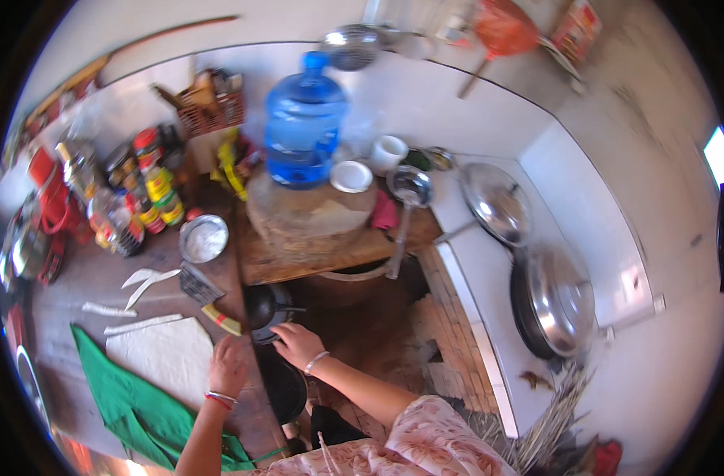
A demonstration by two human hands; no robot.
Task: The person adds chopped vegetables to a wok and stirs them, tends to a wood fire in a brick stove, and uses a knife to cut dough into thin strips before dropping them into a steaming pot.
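My left hand [228,367] is over the right side of a flat white sheet [159,351] that looks like rolled dough, with nothing seen in its fingers. My right hand [297,345] reaches past the table's edge, beside dark pans [261,304] below; whether it touches one I cannot tell. Green cloth [124,398] lies along the sheet's near side. Beyond the sheet are white strips [149,285] and a wide-bladed cleaver [200,285] with a yellowish handle [222,319]. A metal bowl [203,238] holding something white stands behind the cleaver.
Seasoning bottles [159,190] crowd the back left. A blue water jug [306,125] and a white lid [350,177] rest on a thick round block [308,220]. A ladle [402,226] leans near it. Pans with metal lids [558,300] stand on the tiled ledge [481,268] at right, above dry stalks [552,416].
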